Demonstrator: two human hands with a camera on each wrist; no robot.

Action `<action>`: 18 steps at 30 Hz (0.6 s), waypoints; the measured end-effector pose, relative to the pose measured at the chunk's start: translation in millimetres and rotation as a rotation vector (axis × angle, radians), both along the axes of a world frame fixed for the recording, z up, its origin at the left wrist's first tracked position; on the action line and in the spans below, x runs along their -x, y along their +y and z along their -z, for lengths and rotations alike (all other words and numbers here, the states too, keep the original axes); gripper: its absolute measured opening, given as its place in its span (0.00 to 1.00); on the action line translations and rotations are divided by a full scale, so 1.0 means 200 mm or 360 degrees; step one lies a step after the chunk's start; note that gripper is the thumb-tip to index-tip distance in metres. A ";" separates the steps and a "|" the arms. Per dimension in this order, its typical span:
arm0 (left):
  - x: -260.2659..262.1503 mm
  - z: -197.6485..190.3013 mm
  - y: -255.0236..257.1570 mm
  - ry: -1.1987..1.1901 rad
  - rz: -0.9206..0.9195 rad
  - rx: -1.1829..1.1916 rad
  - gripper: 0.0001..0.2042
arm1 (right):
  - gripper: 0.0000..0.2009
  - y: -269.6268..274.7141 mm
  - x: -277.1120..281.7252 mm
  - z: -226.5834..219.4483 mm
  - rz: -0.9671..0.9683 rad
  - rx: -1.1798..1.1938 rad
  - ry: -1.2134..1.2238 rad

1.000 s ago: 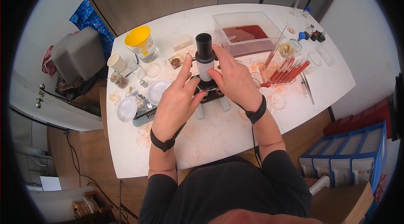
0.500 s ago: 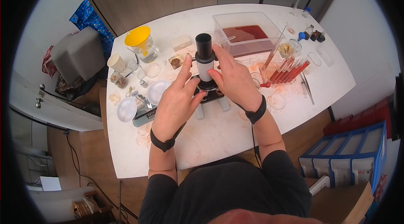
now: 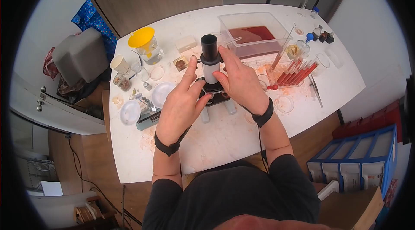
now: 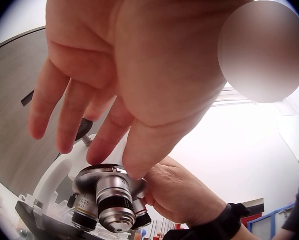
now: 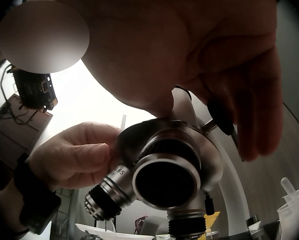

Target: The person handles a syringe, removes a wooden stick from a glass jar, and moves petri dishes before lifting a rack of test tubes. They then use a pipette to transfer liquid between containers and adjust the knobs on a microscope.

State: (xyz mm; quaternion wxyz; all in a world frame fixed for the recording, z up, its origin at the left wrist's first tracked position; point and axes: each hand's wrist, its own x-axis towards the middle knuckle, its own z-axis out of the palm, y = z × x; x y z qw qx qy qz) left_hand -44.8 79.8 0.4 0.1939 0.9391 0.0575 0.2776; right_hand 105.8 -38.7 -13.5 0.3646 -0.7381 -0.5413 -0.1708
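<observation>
A microscope stands in the middle of the table, its black eyepiece tube (image 3: pixel 209 48) above a white body (image 3: pixel 210 73). My left hand (image 3: pixel 179 102) is at the left of its nosepiece (image 4: pixel 107 175), thumb and forefinger pinching the rim. Several silver-and-black objectives hang below, one objective (image 4: pixel 115 205) facing the left wrist camera. My right hand (image 3: pixel 245 84) lies along the tube's other side, thumb against the body and fingers stretched out straight past a black knob (image 5: pixel 219 116). In the right wrist view a wide, dark-mouthed objective (image 5: pixel 167 180) points towards the camera.
Left of the microscope are a balance with white pans (image 3: pixel 130 112), a yellow funnel (image 3: pixel 142 37) in a jar and a paper cup (image 3: pixel 119 63). To the right are a rack of red test tubes (image 3: pixel 298 73), a tub of red liquid (image 3: pixel 253 35) and a petri dish (image 3: pixel 285 104).
</observation>
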 end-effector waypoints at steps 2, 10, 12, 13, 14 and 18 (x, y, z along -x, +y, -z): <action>0.00 0.00 0.00 -0.0001 -0.0001 -0.0001 0.13 | 0.29 0.00 0.00 0.00 0.0005 0.0005 -0.0002; 0.00 -0.01 0.00 0.0010 -0.0006 0.0000 0.13 | 0.29 0.00 0.00 0.00 -0.0002 0.0006 0.0015; 0.00 0.00 0.00 0.0004 -0.0007 -0.0001 0.13 | 0.29 0.00 0.00 0.00 -0.0002 0.0005 0.0014; 0.00 0.00 0.00 0.0001 -0.0009 -0.0001 0.13 | 0.29 0.00 0.00 0.00 0.0000 0.0004 0.0013; 0.00 0.00 0.00 -0.0003 -0.0005 -0.0001 0.13 | 0.29 0.00 0.00 0.00 0.0001 0.0002 0.0011; 0.00 0.00 0.00 -0.0009 0.0001 0.0002 0.13 | 0.29 0.00 0.00 0.00 -0.0008 0.0000 0.0039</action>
